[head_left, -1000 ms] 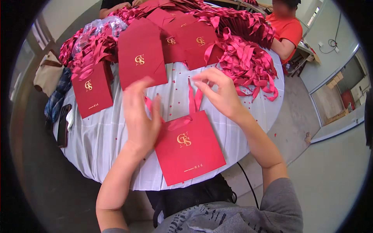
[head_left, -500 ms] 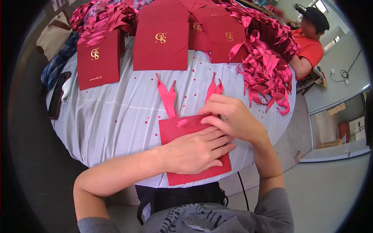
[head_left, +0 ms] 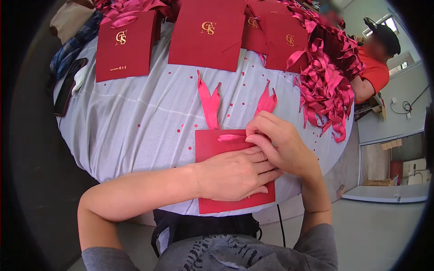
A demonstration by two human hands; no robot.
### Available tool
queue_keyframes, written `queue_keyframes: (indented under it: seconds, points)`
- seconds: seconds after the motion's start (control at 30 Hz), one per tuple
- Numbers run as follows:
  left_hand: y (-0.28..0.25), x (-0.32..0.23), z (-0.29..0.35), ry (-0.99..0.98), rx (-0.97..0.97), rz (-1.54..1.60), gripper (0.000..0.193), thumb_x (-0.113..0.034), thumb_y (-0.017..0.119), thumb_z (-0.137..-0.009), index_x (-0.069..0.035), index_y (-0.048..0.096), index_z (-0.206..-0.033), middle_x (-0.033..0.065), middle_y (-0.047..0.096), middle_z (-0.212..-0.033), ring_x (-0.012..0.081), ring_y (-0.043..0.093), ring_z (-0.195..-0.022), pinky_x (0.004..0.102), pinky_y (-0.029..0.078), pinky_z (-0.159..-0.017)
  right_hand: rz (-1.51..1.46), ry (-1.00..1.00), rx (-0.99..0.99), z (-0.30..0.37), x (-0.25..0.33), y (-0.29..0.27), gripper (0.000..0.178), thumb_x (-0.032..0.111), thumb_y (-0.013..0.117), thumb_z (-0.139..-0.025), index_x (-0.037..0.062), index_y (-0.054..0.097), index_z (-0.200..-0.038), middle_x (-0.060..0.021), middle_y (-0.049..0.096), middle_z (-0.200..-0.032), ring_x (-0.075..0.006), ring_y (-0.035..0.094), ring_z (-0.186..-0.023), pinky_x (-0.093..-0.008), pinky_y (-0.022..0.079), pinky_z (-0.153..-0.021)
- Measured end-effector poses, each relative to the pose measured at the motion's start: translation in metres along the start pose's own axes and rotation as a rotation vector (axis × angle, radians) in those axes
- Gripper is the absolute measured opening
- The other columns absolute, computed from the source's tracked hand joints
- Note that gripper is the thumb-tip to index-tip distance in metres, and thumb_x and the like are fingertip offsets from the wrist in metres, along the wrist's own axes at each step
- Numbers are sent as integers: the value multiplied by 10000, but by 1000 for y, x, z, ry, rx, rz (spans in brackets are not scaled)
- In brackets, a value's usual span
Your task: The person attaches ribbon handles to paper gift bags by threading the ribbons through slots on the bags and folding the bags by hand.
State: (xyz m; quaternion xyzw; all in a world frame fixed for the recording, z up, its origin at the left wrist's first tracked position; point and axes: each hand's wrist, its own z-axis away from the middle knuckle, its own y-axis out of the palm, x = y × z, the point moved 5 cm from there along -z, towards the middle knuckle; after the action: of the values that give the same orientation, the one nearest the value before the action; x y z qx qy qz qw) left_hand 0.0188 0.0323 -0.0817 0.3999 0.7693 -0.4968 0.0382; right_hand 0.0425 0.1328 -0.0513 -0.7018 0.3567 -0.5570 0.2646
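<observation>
1. The left hand (head_left: 233, 176) lies flat across the nearest red bag (head_left: 214, 206).
2. The right hand (head_left: 287, 147) pinches pink ribbon (head_left: 229, 137) at its far edge.
3. A ribbon pile (head_left: 326, 90) lies far right.

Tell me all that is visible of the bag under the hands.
The bag is red, rectangular and flat, seemingly stiff paper. A glossy pink ribbon shows across its upper face, and pink tails extend past its top edge. It lies on the white cloth's near side. The left hand rests flat across its middle; the right hand is at the ribbon's right end.
</observation>
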Motion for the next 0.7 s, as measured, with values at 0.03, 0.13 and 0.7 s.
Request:
queue_keyframes:
  seconds: [0.03,0.13,0.7]
  points:
    - [0,0,0,3,-2,15,437,-267,558,-852,26,549,-1177,161,570,-1109,276,515,-1109,388,360,-1010,-18,26,1,0,0,1,93,20,587,-792,11,513,-847,-141,523,-795,-345,537,-691,-395,441,-615]
    - [2,2,2,-8,-7,46,426,-266,557,-852,19,557,-1168,156,569,-1114,280,509,-1117,387,349,-1020,-60,96,21,0,0,3,93,14,574,-803,7,498,-856,-155,523,-785,-348,534,-688,-391,434,-610]
    - [8,3,4,9,64,-43,482,-315,478,-916,-9,469,-1288,169,463,-1321,263,436,-1235,385,297,-1078,-174,244,-21,-43,-9,19,118,94,629,-857,-23,614,-840,3,547,-672,-21,469,-610,-188,365,-521]
